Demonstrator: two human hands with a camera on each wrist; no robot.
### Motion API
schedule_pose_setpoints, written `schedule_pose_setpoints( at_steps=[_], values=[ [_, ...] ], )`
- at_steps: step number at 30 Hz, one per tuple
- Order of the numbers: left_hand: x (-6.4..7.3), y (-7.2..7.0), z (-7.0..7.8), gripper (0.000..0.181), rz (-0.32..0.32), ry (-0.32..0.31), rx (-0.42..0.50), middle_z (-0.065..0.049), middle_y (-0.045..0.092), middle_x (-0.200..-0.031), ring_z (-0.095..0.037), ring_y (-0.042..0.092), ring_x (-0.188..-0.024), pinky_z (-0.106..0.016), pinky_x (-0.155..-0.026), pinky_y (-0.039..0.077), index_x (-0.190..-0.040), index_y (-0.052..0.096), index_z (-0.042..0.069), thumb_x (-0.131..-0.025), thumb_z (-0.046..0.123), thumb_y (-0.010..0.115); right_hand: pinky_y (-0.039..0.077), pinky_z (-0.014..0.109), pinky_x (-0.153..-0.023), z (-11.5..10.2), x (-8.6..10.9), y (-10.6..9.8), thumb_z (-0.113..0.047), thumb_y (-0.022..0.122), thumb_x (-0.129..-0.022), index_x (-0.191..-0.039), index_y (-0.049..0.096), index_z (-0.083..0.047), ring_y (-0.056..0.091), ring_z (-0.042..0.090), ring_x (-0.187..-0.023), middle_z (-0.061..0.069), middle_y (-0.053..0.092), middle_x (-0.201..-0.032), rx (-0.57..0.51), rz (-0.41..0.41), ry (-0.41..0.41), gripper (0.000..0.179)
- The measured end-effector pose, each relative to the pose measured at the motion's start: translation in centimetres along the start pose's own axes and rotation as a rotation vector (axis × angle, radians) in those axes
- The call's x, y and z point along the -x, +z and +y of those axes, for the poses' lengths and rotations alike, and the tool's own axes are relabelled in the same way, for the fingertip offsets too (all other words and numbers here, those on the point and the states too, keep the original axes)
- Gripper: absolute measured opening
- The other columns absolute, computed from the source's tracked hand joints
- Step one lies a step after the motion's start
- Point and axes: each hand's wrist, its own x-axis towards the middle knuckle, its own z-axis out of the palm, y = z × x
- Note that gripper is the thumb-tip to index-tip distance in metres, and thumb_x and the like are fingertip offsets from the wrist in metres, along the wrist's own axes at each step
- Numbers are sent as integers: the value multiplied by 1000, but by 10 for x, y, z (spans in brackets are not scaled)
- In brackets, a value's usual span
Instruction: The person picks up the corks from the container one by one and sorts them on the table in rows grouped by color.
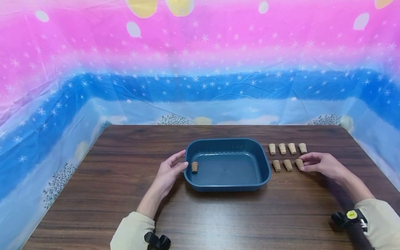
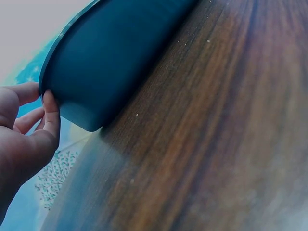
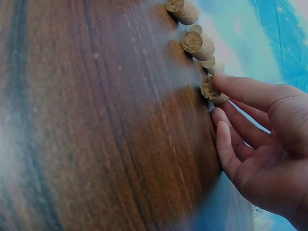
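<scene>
A dark blue plastic basin (image 1: pixel 226 188) sits on the table, with one cork stopper (image 1: pixel 194 167) standing inside near its left wall. My left hand (image 1: pixel 168 172) pinches the basin's left rim between thumb and fingers; the left wrist view shows the thumb against the basin's outer side (image 2: pixel 110 53). To the right of the basin, tapered corks stand in two rows. My right hand (image 1: pixel 325 166) pinches the rightmost cork (image 1: pixel 299 164) of the front row, thumb on the near side. In the right wrist view that cork (image 3: pixel 210 90) sits between thumb and fingers, close over the table.
Two more front-row corks, one (image 1: pixel 276 166) nearest the basin and another (image 1: pixel 288 165) beside it, stand left of my right hand. Several corks (image 1: pixel 282 149) form the back row. Brown wood-grain table (image 1: pixel 218 222); a patterned cloth (image 1: pixel 200 86) hangs behind and along both sides.
</scene>
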Motion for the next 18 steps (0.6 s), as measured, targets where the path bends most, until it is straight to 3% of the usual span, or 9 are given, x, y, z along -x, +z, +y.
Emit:
schedule_pose_setpoints(
  at_steps=[8,18],
  values=[
    [0,0,0,48,1,-3,-1,-14,48,-139,-31,55,-116,-37,-99,44,-143,45,8,-96,6,58,50,22,-70,0,-2,2,-15,76,-83,-123,54,14,58,-1,-85,20,66,-106,-8,-14,-10,54],
    [0,0,0,48,1,-3,-6,-13,47,-140,-29,55,-115,-36,-99,45,-143,45,8,-97,6,57,51,23,-72,-1,-2,2,-21,78,-82,-126,55,10,57,0,-88,23,63,-114,21,-12,2,59]
  ],
)
